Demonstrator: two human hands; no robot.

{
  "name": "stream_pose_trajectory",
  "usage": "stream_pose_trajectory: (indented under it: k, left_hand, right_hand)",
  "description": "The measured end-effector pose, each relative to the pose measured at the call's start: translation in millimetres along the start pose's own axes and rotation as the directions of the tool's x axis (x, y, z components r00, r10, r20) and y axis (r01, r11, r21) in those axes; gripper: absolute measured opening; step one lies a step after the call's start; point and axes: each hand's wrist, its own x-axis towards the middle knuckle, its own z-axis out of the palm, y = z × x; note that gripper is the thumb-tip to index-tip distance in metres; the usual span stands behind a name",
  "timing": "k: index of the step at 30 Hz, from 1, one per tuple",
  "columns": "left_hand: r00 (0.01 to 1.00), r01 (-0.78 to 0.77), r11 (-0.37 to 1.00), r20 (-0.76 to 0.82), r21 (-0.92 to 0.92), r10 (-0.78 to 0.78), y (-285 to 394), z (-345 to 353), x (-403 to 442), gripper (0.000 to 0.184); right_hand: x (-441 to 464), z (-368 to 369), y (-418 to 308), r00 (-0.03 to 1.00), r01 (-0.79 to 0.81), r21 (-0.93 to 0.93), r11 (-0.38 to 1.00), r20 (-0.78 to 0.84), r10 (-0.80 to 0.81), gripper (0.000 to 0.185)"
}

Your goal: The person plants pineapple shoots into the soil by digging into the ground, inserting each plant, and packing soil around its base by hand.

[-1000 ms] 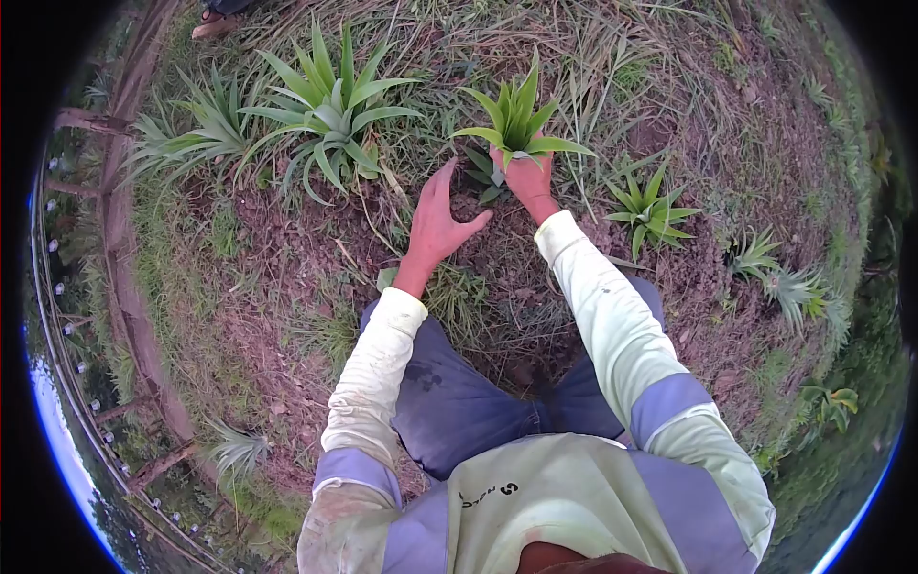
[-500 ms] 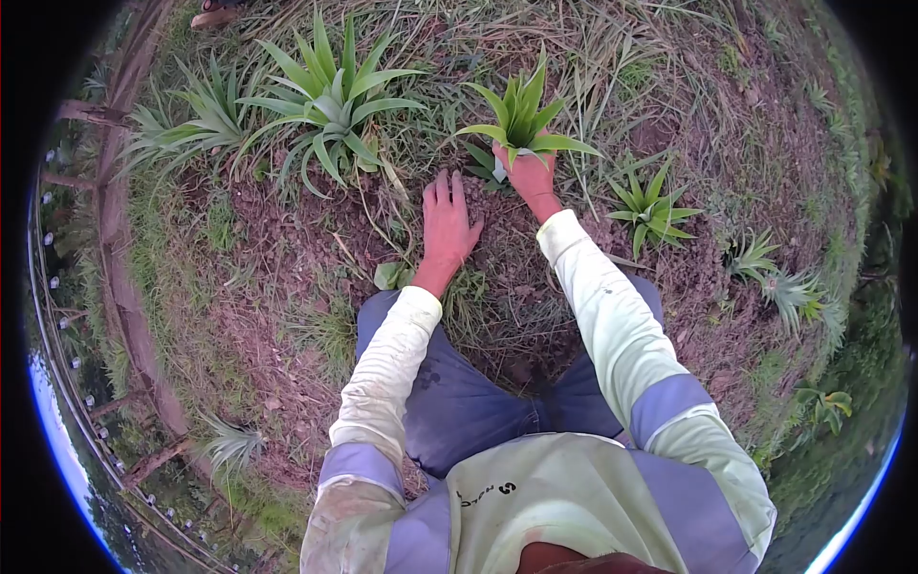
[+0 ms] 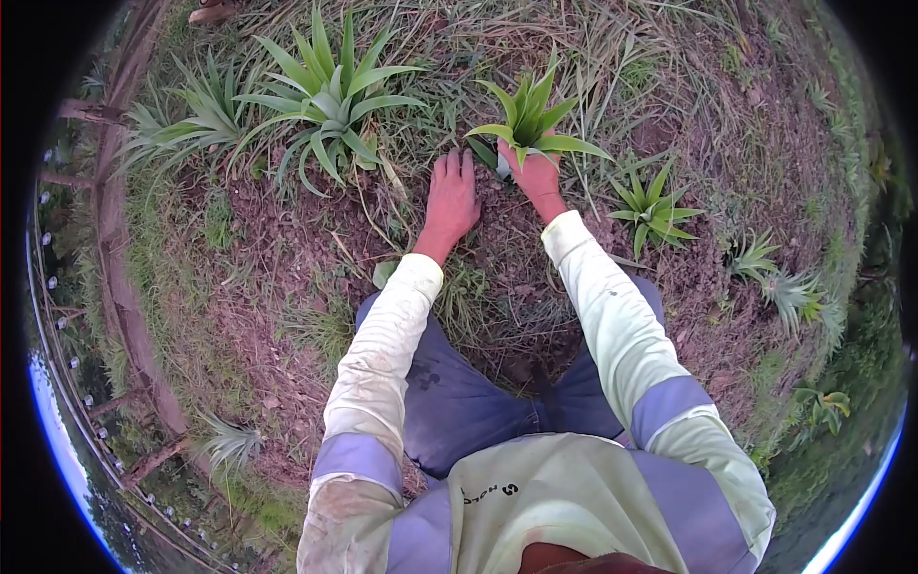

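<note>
A young pineapple plant [image 3: 529, 120] with long pointed green leaves stands nearly upright in my right hand [image 3: 537, 180], whose fingers wrap its base. The plant's lowest part is hidden by the hand and leaves. Just left of it, my left hand [image 3: 451, 203] lies back-up on the loose brown soil [image 3: 382, 215], fingers stretched forward and holding nothing visible. A larger pineapple plant [image 3: 332, 107] grows to the left of my hands. To the right of my right wrist is a smaller pineapple plant [image 3: 652, 208] in the ground.
Dry cut grass [image 3: 612, 57] covers the ground ahead. Further pineapple plants stand at far left [image 3: 212, 110], right [image 3: 792, 292] and lower left [image 3: 232, 442]. A wooden rail fence [image 3: 120, 249] runs along the left. Part of a person's foot [image 3: 212, 13] shows at top left.
My left hand has slid forward across the soil, nearer the held plant's base. My right hand and the pineapple plant have shifted slightly right.
</note>
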Motion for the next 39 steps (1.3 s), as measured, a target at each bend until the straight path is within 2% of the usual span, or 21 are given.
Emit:
stream_pose_trajectory:
  k: [3, 6, 9, 10, 13, 15, 17, 21, 23, 24, 27, 28, 30, 31, 32, 35, 37, 38, 39]
  left_hand:
    - [0.999, -0.034, 0.999, -0.001, 0.018, 0.034, -2.6, 0.1, 1.4, 0.094]
    - [0.995, -0.089, 0.996, -0.032, 0.027, 0.090, -6.2, 3.3, 5.1, 0.089]
    - [0.993, -0.119, 0.993, -0.024, 0.021, 0.120, -7.7, 4.4, 6.9, 0.087]
    - [0.993, -0.117, 0.993, -0.023, 0.020, 0.118, -8.4, 4.0, 8.2, 0.087]
    - [0.988, -0.156, 0.988, 0.018, 0.016, 0.156, -11.7, 0.7, 14.7, 0.089]
    - [0.982, -0.176, 0.984, 0.067, -0.026, 0.178, -12.5, -0.6, 18.4, 0.084]
    - [0.979, -0.189, 0.982, 0.077, -0.009, 0.189, -11.5, -0.7, 23.9, 0.084]
    - [0.975, -0.198, 0.979, 0.109, 0.045, 0.192, -8.5, 1.6, 27.8, 0.084]
    - [0.975, -0.194, 0.980, 0.116, 0.043, 0.188, -8.5, 2.7, 28.6, 0.085]
    - [0.975, -0.192, 0.981, 0.123, 0.037, 0.186, -7.8, 2.5, 28.8, 0.086]
    - [0.974, -0.175, 0.984, 0.147, 0.021, 0.170, -7.1, 2.1, 28.7, 0.088]
    - [0.975, -0.176, 0.984, 0.145, 0.022, 0.171, -8.4, 2.8, 27.1, 0.088]
    - [0.972, -0.199, 0.979, 0.131, 0.033, 0.193, -10.6, 1.8, 26.9, 0.089]
    - [0.972, -0.205, 0.978, 0.125, 0.032, 0.200, -11.5, 0.9, 24.5, 0.089]
    - [0.978, -0.185, 0.983, 0.094, -0.011, 0.185, -12.3, 0.9, 17.3, 0.091]
    - [0.985, -0.168, 0.984, 0.025, -0.065, 0.170, -12.7, 1.4, -5.0, 0.093]
    - [0.983, -0.183, 0.977, -0.044, -0.111, 0.179, -14.3, -0.1, -19.9, 0.086]
    - [0.984, -0.175, 0.979, -0.039, -0.102, 0.172, -12.9, 0.0, -23.3, 0.078]
    - [0.985, -0.174, 0.980, -0.037, -0.101, 0.171, -12.6, 3.9, -24.4, 0.078]
  right_hand:
    - [-0.4, 0.4, 8.2, 0.999, 0.039, -0.077, 0.996, 0.003, -0.039, 0.046]
    - [0.1, 0.8, 12.9, 0.998, 0.016, 0.009, 1.000, 0.055, -0.016, 0.044]
    - [-4.0, -1.8, 22.2, 0.997, 0.067, -0.146, 0.987, 0.052, -0.060, 0.043]
    - [-5.3, -3.1, 27.4, 0.990, 0.132, -0.208, 0.969, 0.081, -0.118, 0.042]
    - [-7.4, -1.1, 40.6, 0.972, 0.229, -0.304, 0.925, 0.115, -0.203, 0.042]
    - [-6.1, 1.7, 42.4, 0.965, 0.260, -0.342, 0.903, 0.121, -0.232, 0.043]
    - [-7.0, 2.8, 37.7, 0.986, 0.169, -0.140, 0.976, 0.020, -0.168, 0.048]
    - [-7.0, -0.2, 25.0, 0.984, 0.176, -0.200, 0.964, 0.032, -0.173, 0.050]
    - [-6.9, 2.0, 18.4, 1.000, 0.021, 0.118, 0.993, -0.008, -0.021, 0.051]
    - [-6.8, 2.9, 17.8, 1.000, 0.024, 0.118, 0.993, -0.009, -0.023, 0.051]
    - [-4.8, -0.1, 21.7, 0.997, 0.067, 0.070, 0.995, -0.027, -0.066, 0.050]
    - [-4.3, -1.3, 26.7, 0.970, 0.240, -0.179, 0.954, 0.010, -0.242, 0.053]
    - [-3.0, -1.6, 24.0, 0.912, 0.399, -0.410, 0.820, 0.084, -0.402, 0.058]
    - [-5.2, 0.6, 16.4, 0.974, 0.222, -0.172, 0.960, -0.004, -0.226, 0.056]
    - [-4.4, 0.0, 10.7, 0.999, 0.031, 0.088, 0.996, -0.043, -0.028, 0.055]
    - [-3.6, -0.2, 13.1, 0.995, 0.093, -0.011, 0.996, -0.043, -0.094, 0.053]
    - [-2.2, -0.1, 15.3, 0.996, 0.083, -0.042, 0.996, -0.015, -0.084, 0.052]
    - [-1.5, -1.1, 16.1, 0.993, 0.120, -0.062, 0.991, 0.016, -0.119, 0.051]
    - [-2.2, -0.5, 14.9, 0.996, 0.086, -0.033, 0.996, 0.018, -0.086, 0.052]
